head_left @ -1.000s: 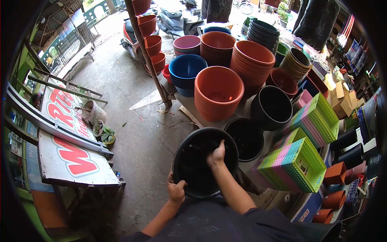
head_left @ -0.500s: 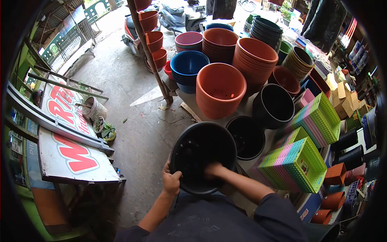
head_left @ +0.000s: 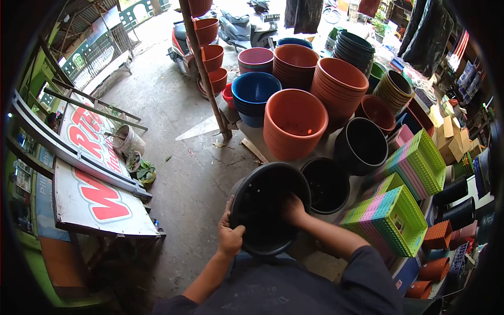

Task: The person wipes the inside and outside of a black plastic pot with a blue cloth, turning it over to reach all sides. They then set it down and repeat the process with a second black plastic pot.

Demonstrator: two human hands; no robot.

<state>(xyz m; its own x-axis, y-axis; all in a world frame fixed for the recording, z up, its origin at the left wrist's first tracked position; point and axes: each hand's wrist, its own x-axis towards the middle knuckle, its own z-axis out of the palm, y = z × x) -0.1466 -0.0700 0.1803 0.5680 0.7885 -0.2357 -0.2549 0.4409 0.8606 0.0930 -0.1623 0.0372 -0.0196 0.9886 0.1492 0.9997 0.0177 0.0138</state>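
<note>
A large black plastic plant pot (head_left: 270, 244) is held up in front of my body, its mouth tilted toward me and small light holes showing in its bottom. Around the pot's left rim my left hand (head_left: 230, 233) is closed, thumb on the near side. My right hand (head_left: 295, 210) reaches inside, near the right inner wall; its fingers are lost in the dark interior. Just beyond, on the right, stands another black pot (head_left: 326, 206). An orange pot (head_left: 295, 149) stands farther off.
Stacked orange pots (head_left: 340, 86), blue pots (head_left: 256, 89) and a bigger black pot (head_left: 362, 147) stand ahead. Green and pink plastic baskets (head_left: 386, 223) pile up on the right. A wooden pole (head_left: 202, 73) rises ahead; a signboard (head_left: 105, 205) leans at left.
The black pot has turned and tilted a little more toward the right. My right hand has moved up and right inside it. The left hand keeps its hold on the rim.
</note>
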